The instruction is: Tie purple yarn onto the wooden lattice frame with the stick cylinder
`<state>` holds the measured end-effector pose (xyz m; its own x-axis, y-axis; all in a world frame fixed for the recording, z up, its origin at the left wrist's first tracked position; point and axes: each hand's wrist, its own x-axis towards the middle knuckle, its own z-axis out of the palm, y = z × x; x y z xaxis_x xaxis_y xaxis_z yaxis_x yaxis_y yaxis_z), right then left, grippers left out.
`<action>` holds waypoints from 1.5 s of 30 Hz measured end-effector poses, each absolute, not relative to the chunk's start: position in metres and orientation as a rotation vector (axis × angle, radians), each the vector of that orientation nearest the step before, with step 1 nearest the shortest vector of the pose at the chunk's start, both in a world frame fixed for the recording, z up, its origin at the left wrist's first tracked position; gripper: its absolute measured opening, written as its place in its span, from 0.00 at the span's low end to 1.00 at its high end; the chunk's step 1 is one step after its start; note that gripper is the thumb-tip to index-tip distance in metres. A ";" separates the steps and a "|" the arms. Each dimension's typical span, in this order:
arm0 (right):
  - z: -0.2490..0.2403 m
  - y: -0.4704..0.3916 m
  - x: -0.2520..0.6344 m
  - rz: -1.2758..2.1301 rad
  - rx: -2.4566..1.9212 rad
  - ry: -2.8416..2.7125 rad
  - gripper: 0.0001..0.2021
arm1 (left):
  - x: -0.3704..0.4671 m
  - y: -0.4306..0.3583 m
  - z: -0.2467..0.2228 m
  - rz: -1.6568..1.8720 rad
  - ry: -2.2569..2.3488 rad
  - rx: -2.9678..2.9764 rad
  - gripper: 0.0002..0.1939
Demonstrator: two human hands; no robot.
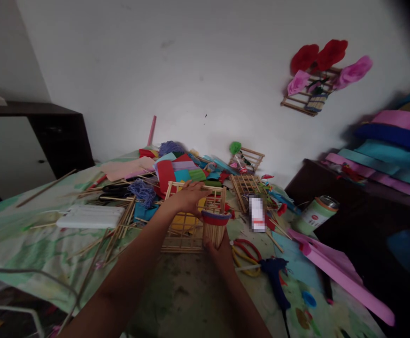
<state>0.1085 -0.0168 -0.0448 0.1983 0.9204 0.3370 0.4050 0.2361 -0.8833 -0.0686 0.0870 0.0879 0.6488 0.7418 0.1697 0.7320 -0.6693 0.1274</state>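
Observation:
A lattice frame of thin wooden sticks [181,250] stands on the table in front of me. At its right side is a small cup-shaped stick basket [212,231] with a red and blue yarn band round its rim. My left hand [191,197] reaches over the upper part of the frame, its fingers bent over the sticks and its thumb near the basket's rim. Low on the basket, my right hand [219,251] grips it from the right, with some fingers hidden behind. Whether the basket is fixed to the frame I cannot tell.
Right of my hands lie red-and-yellow-handled scissors [249,256] and a blue glue gun [277,279]. Loose sticks [120,230], a white box [90,217], purple yarn [142,191] and coloured paper [166,176] crowd the left and back. A green jar [313,216] stands at right.

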 end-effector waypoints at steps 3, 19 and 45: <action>-0.044 -0.017 0.108 0.612 -1.390 -1.349 0.37 | -0.067 0.092 0.083 0.320 1.254 2.802 0.47; -0.053 -0.016 0.106 0.463 -1.428 -1.360 0.38 | -0.112 0.098 0.039 1.133 1.683 2.352 0.42; -0.032 -0.030 0.109 0.234 -1.506 -1.405 0.40 | -0.095 0.057 0.002 1.441 1.035 1.035 0.25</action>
<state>0.1088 -0.0304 -0.0320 0.3002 0.8286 0.4726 0.6304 0.1995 -0.7502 -0.0954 0.0566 0.0021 -0.0930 0.9931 0.0714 -0.2493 -0.0927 0.9640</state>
